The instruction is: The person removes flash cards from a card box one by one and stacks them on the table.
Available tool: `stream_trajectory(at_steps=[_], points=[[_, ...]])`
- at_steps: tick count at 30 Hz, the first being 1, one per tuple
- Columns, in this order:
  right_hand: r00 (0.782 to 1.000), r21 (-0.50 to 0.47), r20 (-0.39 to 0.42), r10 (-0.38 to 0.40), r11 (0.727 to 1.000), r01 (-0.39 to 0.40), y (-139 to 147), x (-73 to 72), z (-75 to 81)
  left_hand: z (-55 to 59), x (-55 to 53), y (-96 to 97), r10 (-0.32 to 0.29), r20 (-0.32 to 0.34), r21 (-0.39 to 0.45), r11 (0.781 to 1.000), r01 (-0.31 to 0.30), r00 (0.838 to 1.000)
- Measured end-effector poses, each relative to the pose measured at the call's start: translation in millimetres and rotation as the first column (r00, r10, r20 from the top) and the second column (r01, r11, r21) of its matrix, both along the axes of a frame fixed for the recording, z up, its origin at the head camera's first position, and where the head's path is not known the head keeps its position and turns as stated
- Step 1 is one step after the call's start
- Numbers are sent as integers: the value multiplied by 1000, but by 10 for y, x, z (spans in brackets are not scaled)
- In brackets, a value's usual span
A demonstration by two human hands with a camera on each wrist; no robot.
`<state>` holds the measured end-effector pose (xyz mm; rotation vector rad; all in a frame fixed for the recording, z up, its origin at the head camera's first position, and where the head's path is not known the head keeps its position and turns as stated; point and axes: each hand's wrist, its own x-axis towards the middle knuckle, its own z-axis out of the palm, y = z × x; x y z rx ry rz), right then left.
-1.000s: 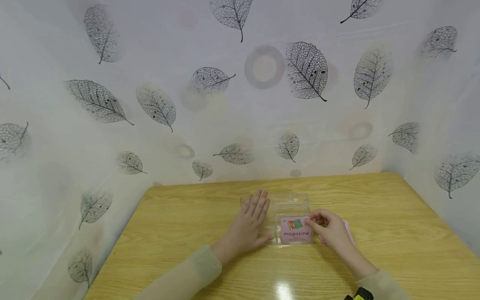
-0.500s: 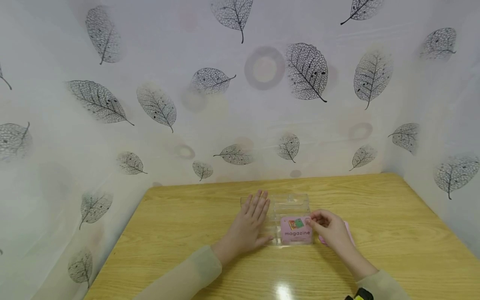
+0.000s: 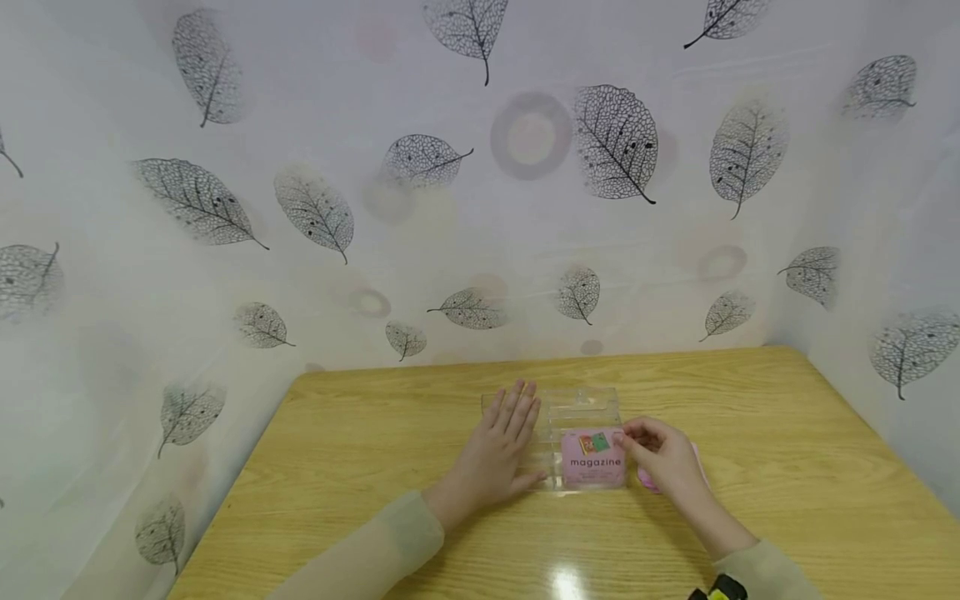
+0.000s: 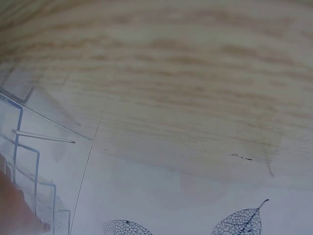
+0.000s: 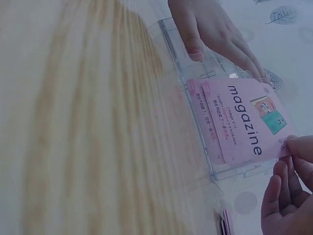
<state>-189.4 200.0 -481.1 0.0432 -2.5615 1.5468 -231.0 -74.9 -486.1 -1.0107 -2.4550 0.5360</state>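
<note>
A clear plastic box [image 3: 583, 410] with several compartments lies on the wooden table. My left hand [image 3: 497, 454] rests flat across its left part, fingers straight and pointing away from me. Between thumb and fingers, my right hand [image 3: 663, 460] pinches the upper right corner of a pink card [image 3: 592, 472] printed "magazine" with a picture of books. The right wrist view shows the card tilted over the right compartment, with another pink card [image 5: 208, 132] beneath it. In the left wrist view, only the box's stepped clear edges [image 4: 36, 166] and a blurred bit of the hand appear.
More pink cards [image 3: 647, 480] lie on the table, partly hidden under my right hand. The wooden table [image 3: 352, 450] reaches back to a pale wall covering [image 3: 480, 233] printed with dark leaves. A black and yellow wrist strap [image 3: 723, 588] shows at the bottom right.
The "magazine" card has shifted slightly to the right and away from me, still in my right hand's pinch. My left hand has stayed in place on the box.
</note>
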Motion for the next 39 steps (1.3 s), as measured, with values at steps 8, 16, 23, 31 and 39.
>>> stream_trajectory(at_steps=[8,16,23,31,39], points=[[1000,-22,-3,-3,1000,2,1,0,14,8,-3,1,-5,-6,2,1000,5,1000],[1000,-44,-6,-10,999,10,-14,-1,32,-3,-7,1,4,-10,-14,1000,-4,1000],[999,-47,-37,-4,999,3,-14,-8,28,-13,-15,-3,-2,-3,-3,1000,2,1000],[998,-57,-68,4,998,-8,-5,-3,40,-11,-1,-5,0,1,-3,1000,0,1000],[996,-82,-84,-10,997,3,3,-21,42,13,7,3,6,13,-7,1000,-6,1000]])
